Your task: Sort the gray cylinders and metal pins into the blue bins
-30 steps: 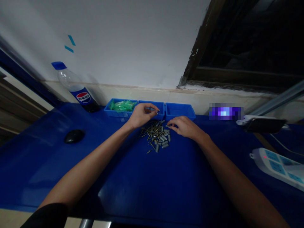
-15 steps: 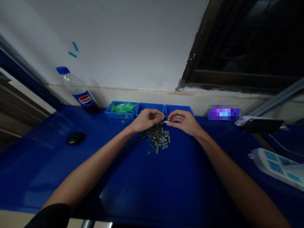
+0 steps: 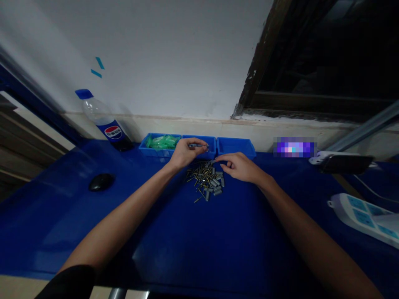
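My left hand [image 3: 186, 152] is closed, thumb and fingers pinching a small grey-silver piece [image 3: 196, 145] in front of the middle blue bin [image 3: 212, 146]. Its exact kind is partly hidden by the fingers. My right hand [image 3: 239, 167] reaches to the far edge of the pile, index finger stretched out and thumb apart. Its fingertip is at a grey piece there; no firm grip shows. Below both hands lies a heap of brass-coloured screws [image 3: 199, 176] mixed with short grey cylinders [image 3: 215, 182], loose on the blue table [image 3: 199, 241].
The left blue bin [image 3: 143, 146] holds green plastic packets [image 3: 163, 142]; the right bin [image 3: 237, 146] stands beside the middle one. A cola bottle [image 3: 109, 124] and black mouse [image 3: 100, 182] are left. A phone [image 3: 347, 164] and white power strip [image 3: 364, 218] are right.
My hands, close together around a silvery piece before, have parted. The left has moved slightly left and up with a piece in its fingers; the right has lowered its fingertips to the pile.
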The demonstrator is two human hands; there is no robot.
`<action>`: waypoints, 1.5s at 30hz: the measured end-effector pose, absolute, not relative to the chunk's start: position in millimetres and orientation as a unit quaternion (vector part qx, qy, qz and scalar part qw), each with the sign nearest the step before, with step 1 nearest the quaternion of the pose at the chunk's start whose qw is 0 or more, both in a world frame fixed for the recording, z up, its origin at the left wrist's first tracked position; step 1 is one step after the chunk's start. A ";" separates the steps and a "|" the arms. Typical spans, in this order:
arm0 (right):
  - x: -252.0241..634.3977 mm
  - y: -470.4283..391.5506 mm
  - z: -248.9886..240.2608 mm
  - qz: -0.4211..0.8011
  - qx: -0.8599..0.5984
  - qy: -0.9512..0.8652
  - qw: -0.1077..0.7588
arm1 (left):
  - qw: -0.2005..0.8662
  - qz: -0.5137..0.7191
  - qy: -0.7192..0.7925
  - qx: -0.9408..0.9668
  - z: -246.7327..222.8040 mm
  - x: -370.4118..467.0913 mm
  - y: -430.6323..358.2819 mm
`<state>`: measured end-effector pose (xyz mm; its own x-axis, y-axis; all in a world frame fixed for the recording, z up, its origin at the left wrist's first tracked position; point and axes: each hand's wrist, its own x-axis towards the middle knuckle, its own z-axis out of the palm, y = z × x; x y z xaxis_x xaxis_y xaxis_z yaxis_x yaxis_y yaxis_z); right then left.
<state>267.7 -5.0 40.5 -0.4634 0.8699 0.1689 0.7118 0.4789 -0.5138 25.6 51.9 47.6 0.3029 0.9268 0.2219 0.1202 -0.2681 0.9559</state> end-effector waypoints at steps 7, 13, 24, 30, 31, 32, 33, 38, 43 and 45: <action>271.1 -3.3 30.3 0.122 -0.442 -0.876 0.150 | 0.434 0.422 0.375 0.702 46.5 26.4 51.2; 271.1 -7.8 37.1 0.056 -0.462 -0.877 0.121 | 0.412 0.402 0.365 0.732 53.6 28.3 45.6; 279.3 -0.1 28.9 0.082 -0.477 -0.871 0.086 | 0.407 0.393 0.358 0.743 55.0 28.2 43.9; 274.0 -6.5 46.0 0.184 -0.484 -0.842 0.154 | 0.408 0.374 0.348 0.757 55.7 27.9 44.2; 271.3 -7.6 49.5 0.217 -0.485 -0.828 0.180 | 0.411 0.370 0.344 0.759 55.8 27.8 44.2; 268.4 -8.7 52.6 0.248 -0.486 -0.812 0.210 | 0.414 0.364 0.339 0.762 56.0 27.8 44.0; 265.5 -9.6 55.0 0.272 -0.486 -0.795 0.241 | 0.417 0.359 0.334 0.765 56.3 27.8 43.7; 255.5 -10.7 55.9 0.327 -0.490 -0.723 0.361 | 0.455 0.322 0.313 0.769 56.7 30.0 40.8; 252.6 -9.9 52.2 0.380 -0.488 -0.659 0.427 | 0.537 0.293 0.289 0.736 54.4 33.1 38.2; 250.7 -10.6 52.5 0.396 -0.478 -0.645 0.444 | 0.564 0.302 0.286 0.714 54.0 33.2 37.6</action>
